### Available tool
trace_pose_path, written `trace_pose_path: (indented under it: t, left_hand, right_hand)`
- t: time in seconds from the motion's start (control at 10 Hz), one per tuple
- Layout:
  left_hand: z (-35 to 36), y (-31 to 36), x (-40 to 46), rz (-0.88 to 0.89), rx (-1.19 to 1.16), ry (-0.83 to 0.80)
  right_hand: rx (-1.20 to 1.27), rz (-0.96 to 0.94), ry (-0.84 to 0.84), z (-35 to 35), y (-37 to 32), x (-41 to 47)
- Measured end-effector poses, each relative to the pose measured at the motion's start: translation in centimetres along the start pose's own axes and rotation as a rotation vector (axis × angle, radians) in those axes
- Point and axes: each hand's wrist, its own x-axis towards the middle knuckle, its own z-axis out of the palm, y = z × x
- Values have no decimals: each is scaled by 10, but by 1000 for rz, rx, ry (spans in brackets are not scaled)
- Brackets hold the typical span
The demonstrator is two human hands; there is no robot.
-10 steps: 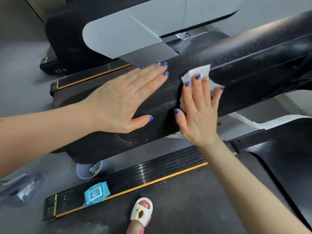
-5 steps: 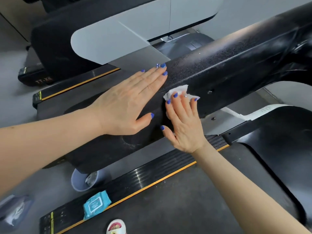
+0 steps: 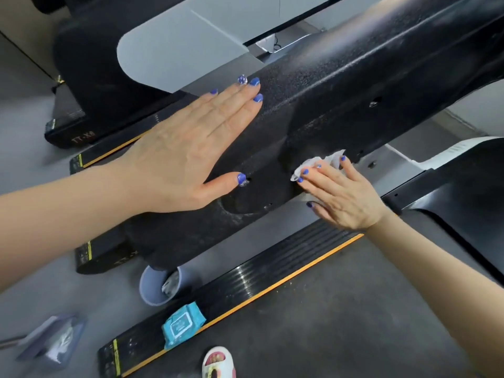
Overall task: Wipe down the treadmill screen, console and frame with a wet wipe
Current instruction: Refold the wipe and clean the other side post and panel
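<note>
1. "TT-X8", or something close to it since the last character is unclear, stands in faint orange letters on the black base end (image 3: pixel 71 137) of the neighbouring treadmill, upper left.
2. The teal wipe pack (image 3: pixel 182 324) on the side rail carries a white label, but its print is too small to read.
3. Similar lettering on the nearer base end (image 3: pixel 109 261) is too dark to make out.

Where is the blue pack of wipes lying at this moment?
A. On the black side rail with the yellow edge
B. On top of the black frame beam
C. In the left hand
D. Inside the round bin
A: the pack lies flat on the side rail, near the bin and apart from both hands.
</note>
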Motion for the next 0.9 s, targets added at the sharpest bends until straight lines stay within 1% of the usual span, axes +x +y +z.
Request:
trace_pose_path:
  t: [0.1, 0.2, 0.3, 0.4, 0.5, 0.6, 0.7, 0.8, 0.9]
  left_hand:
    - [0, -1, 3, -10, 35, -21]
    - [3, -4, 2, -52, 70, -88]
    - [7, -5, 5, -67, 113, -128]
    - [5, -5, 6, -85, 109, -128]
    - [4, -5, 6, -87, 81, -81]
    - [8, -7, 7, -86, 85, -69]
    - [5, -6, 8, -73, 64, -45]
    - [1, -3, 8, -56, 45, 24]
    - [-5, -2, 2, -44, 25, 66]
  right_hand:
    - [-72, -22, -47, 2, 22, -20]
    - [-19, -214, -23, 5, 3, 13]
    - [-18, -416, 27, 11, -15, 40]
    - [-16, -335, 72, 4, 11, 31]
    - [-67, -241, 82, -24, 28, 41]
    - [26, -32, 228, -37, 15, 82]
    - [69, 33, 218, -40, 9, 90]
    - [53, 43, 143, -47, 10, 73]
    - [99, 157, 189, -64, -2, 107]
